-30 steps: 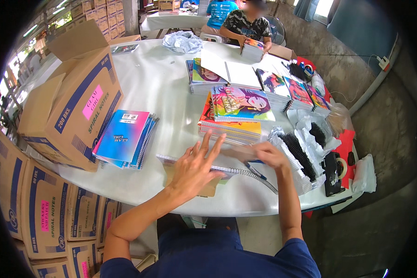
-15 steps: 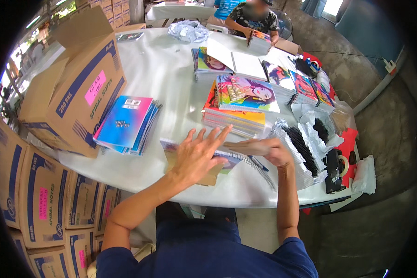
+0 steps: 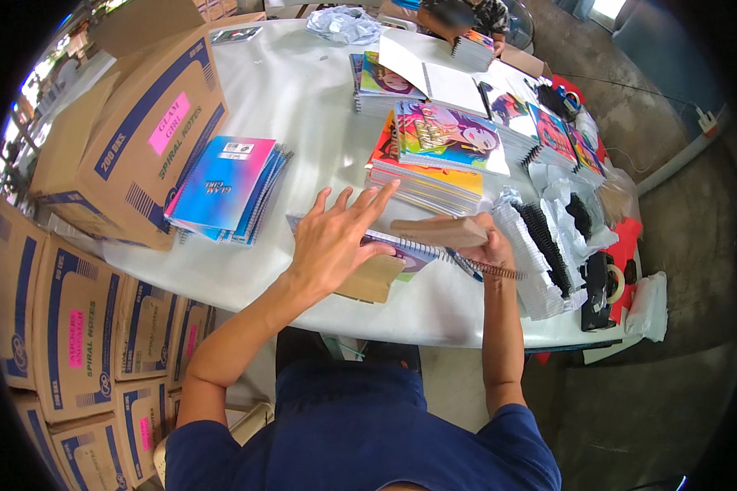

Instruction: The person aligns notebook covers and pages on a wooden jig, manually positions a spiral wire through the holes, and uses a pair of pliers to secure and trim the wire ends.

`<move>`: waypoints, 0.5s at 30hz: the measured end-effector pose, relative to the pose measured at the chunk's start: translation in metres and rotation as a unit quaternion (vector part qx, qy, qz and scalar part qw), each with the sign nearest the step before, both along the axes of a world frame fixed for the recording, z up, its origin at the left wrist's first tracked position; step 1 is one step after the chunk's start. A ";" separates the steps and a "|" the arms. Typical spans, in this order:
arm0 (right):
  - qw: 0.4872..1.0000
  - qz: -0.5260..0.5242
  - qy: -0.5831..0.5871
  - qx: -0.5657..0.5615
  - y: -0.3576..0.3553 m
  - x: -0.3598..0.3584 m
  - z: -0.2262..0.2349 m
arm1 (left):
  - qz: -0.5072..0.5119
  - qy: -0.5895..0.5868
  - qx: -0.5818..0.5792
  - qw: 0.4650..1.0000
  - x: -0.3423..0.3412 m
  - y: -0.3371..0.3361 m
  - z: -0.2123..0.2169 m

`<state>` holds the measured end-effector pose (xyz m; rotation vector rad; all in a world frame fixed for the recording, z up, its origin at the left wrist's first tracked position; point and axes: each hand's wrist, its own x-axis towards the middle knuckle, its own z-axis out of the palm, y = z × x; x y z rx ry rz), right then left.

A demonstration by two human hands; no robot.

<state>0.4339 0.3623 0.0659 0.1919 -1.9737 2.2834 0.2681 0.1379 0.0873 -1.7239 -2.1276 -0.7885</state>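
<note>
My left hand (image 3: 332,241) lies over a notebook (image 3: 413,255), fingers spread, thumb along its bound edge. A black spiral coil (image 3: 422,248) runs along that edge, and its loose tail (image 3: 508,272) sticks out past my right wrist. My right hand (image 3: 493,244) is closed on a flat brown block (image 3: 438,232), wooden or cardboard, held just above the coil. Under the notebook's near side shows a piece of brown cardboard (image 3: 373,281). A pen (image 3: 467,267) lies partly hidden beside the coil. Just beyond my hands stands a stack of colourful notebooks (image 3: 450,143).
At left, blue-pink spiral notebooks (image 3: 225,184) lie against an open carton (image 3: 151,147). More cartons (image 3: 78,327) are stacked beside the table (image 3: 278,98). To the right are black coils (image 3: 540,245) on crumpled paper and a tape roll (image 3: 616,286). Opposite, a person (image 3: 467,20) handles notebooks.
The view has tipped, so the table sits higher in the picture. The coil's loose tail has swung up toward my right wrist. My left hand stays spread on the notebook.
</note>
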 end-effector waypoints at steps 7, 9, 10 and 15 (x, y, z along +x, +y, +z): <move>0.994 -0.036 -0.026 0.099 -0.001 -0.007 0.007 | 0.014 -0.006 0.007 1.000 -0.003 -0.002 -0.001; 0.997 -0.015 -0.012 0.075 -0.006 -0.008 0.006 | 0.013 -0.009 -0.001 1.000 -0.004 -0.005 0.001; 1.000 -0.014 -0.005 0.020 -0.005 -0.009 -0.001 | 0.013 -0.011 -0.006 1.000 -0.005 -0.006 0.001; 0.994 0.016 0.015 -0.106 -0.013 -0.018 -0.001 | 0.022 -0.003 0.002 1.000 -0.009 -0.007 -0.002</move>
